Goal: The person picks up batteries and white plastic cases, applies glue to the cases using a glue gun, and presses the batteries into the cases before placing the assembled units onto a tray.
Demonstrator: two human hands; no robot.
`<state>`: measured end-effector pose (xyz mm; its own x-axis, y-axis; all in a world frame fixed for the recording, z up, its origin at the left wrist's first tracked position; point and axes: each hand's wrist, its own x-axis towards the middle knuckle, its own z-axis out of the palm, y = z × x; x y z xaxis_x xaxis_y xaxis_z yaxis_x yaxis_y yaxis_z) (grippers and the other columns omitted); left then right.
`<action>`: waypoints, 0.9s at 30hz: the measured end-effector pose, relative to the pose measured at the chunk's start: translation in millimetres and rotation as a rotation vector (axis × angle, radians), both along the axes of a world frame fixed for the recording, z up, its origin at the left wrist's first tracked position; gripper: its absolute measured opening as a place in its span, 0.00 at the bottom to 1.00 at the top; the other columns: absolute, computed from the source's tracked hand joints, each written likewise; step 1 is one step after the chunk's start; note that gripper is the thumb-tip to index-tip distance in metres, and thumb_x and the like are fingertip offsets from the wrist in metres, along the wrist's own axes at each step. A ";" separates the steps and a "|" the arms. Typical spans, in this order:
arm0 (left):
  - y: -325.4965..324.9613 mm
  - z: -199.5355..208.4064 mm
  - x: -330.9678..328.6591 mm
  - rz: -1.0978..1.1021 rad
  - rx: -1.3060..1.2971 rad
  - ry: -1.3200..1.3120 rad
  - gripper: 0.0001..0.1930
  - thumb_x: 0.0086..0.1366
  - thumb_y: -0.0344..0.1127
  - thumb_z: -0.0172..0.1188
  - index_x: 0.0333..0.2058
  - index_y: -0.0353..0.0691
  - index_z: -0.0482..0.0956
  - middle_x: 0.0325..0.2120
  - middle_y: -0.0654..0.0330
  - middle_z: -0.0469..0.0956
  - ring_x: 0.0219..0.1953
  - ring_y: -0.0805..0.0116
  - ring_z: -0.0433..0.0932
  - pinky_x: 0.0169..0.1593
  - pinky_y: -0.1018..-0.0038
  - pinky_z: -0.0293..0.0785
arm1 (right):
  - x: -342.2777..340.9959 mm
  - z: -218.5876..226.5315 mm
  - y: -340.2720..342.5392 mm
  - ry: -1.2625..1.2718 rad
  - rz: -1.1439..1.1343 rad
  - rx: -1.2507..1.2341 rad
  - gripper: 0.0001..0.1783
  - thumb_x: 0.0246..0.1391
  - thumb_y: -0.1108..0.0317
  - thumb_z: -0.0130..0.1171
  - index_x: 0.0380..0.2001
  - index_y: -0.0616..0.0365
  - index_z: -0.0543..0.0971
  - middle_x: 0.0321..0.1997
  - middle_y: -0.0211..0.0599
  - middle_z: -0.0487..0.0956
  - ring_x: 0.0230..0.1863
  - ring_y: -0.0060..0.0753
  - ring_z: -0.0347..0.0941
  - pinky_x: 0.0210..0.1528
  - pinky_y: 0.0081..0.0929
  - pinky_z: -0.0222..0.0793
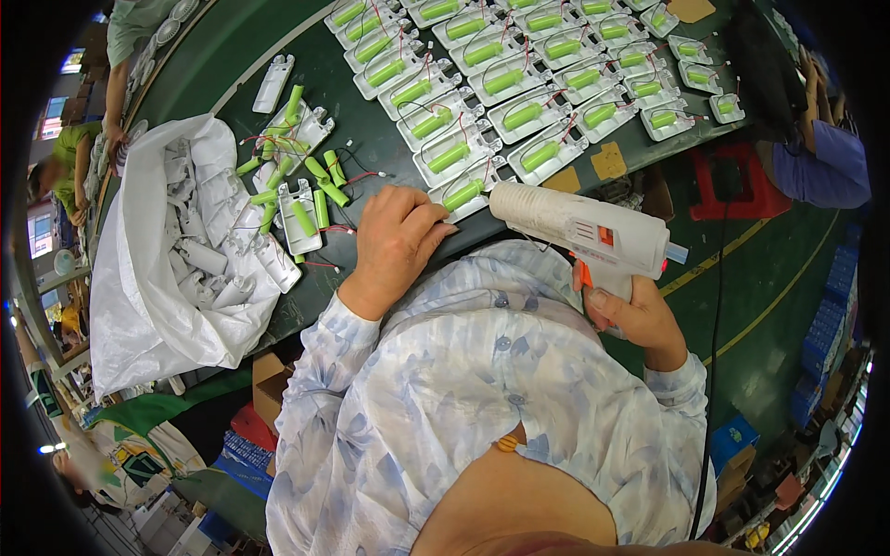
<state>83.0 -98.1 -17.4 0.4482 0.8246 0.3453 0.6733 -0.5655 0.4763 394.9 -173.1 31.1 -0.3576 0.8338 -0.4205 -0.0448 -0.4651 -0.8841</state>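
Note:
My right hand point(630, 315) is wrapped round the handle of a white hot glue gun point(579, 222), a finger at its orange trigger. A bluish glue stick point(677, 252) pokes out of the gun's rear. The nozzle end points left, close to the nearest white plastic casing point(491, 176), which has a green battery cell point(464, 194) lying in it. My left hand point(389, 243) is closed at the left end of that casing, thumb and fingers pinched at its edge; the fingertips partly hide the contact.
Rows of similar casings with green cells point(505, 82) cover the table point(371, 139). Loose wired cells point(329, 190) lie left of my left hand, beside a white sack point(139, 287) of casings. A black cable point(718, 306) hangs at right, near a red stool point(732, 185). Other people sit around.

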 end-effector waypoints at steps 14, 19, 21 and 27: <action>-7.9 6.1 -6.9 0.042 0.024 0.002 0.13 0.49 0.36 0.71 0.34 0.43 0.79 0.32 0.61 0.74 0.37 0.59 0.73 0.39 0.64 0.68 | -1.8 -3.3 13.9 0.031 0.091 0.059 0.24 0.55 0.60 0.59 0.51 0.65 0.74 0.28 0.29 0.75 0.23 0.18 0.67 0.25 0.18 0.61; 3.8 16.5 -37.6 0.214 0.111 -0.087 0.21 0.48 0.37 0.73 0.41 0.40 0.79 0.38 0.56 0.76 0.41 0.53 0.74 0.45 0.62 0.70 | 3.9 -22.2 19.5 0.248 -0.010 0.029 0.39 0.47 0.53 0.65 0.54 0.70 0.66 0.47 0.52 0.77 0.14 0.24 0.67 0.14 0.18 0.58; 5.9 27.4 -47.0 0.328 0.117 -0.005 0.29 0.45 0.38 0.74 0.48 0.40 0.76 0.51 0.51 0.72 0.54 0.48 0.70 0.55 0.58 0.69 | -1.5 -23.1 25.5 0.418 -0.014 0.001 0.40 0.47 0.54 0.65 0.55 0.72 0.65 0.47 0.56 0.76 0.12 0.25 0.66 0.14 0.19 0.59; 29.0 -3.5 -56.8 0.245 0.122 0.334 0.23 0.48 0.41 0.72 0.44 0.49 0.78 0.57 0.56 0.69 0.65 0.49 0.61 0.61 0.39 0.59 | -48.8 -16.7 61.7 0.610 0.087 -0.010 0.38 0.49 0.58 0.65 0.56 0.69 0.62 0.51 0.61 0.70 0.13 0.27 0.65 0.14 0.23 0.62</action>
<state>26.2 -69.1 -20.9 0.3481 0.8825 0.3162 0.9004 -0.4086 0.1492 346.1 -111.4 14.4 -0.6030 0.7877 -0.1263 -0.5025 -0.4980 -0.7067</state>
